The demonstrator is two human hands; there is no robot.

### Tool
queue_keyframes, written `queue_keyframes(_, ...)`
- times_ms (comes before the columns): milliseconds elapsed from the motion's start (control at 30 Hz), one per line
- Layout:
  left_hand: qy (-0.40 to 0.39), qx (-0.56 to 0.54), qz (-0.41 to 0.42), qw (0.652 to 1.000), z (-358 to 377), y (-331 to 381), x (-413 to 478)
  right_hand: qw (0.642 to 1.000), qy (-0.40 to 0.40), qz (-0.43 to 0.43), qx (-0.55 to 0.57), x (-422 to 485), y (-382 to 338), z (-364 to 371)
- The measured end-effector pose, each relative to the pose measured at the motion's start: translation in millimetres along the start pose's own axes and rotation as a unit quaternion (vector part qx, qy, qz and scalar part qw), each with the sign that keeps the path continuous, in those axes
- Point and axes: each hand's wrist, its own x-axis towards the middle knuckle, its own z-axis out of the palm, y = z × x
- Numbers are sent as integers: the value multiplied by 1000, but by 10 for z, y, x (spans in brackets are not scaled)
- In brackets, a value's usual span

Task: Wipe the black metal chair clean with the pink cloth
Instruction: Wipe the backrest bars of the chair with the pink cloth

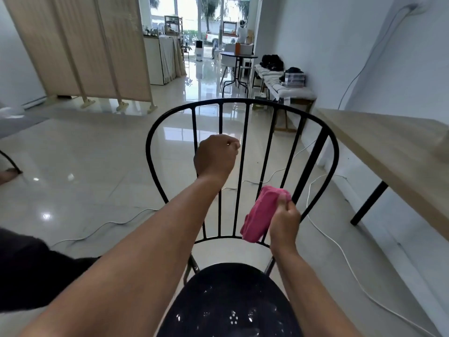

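From where I stand, the person's left hand (215, 157) is a closed fist round the second upright bar (220, 117) of the black metal chair (243, 101), gripping it halfway up the curved back and steadying the frame. That is a sound brace; I would hold it firm so the chair does not rock under the rubbing.

Further right, the pink cloth (261, 214), folded into a thick pad, is wrapped about the lower part of the fourth bar, just above the bottom rail. The right hand (284, 223) pinches it there, fingers curled tight on the fabric.

To do this stroke well, I judge the cloth should close all the way round the bar and run its full height, then move on bar by bar, with care at the joints where dust gathers. The dark perforated round seat (233, 302) shows pale specks and looks unwiped. A pale wooden table (388, 147) stands just right of the chair.
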Motion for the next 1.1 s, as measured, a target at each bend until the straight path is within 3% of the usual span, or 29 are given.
queue_keyframes(133,117,27,17,993,-233,-183,-17,990,-1,-64,122,85,-932,109)
queue_keyframes(267,32,-35,-11,999,-205,-159,72,988,-48,-54,139,242,-1509,577)
queue_keyframes(367,22,-105,-25,994,-150,-129,107,991,-92,-44,83,395,-1679,916)
queue_keyframes(500,19,-121,-15,992,-131,-261,183,989,-119,-88,-30,556,-1460,1107)
queue_keyframes(633,20,-118,5,993,-105,-323,236,976,-127,-134,-117,332,-475,1034)
queue_keyframes(833,8,-125,9,992,-65,-385,290,969,-175,-9,-176,-126,917,709)
queue_keyframes(967,5,-135,22,991,-91,-363,280,950,-217,20,-224,-49,799,640)
queue_keyframes(1100,4,-108,30,994,-106,-330,255,965,-178,-104,-161,249,-251,805)
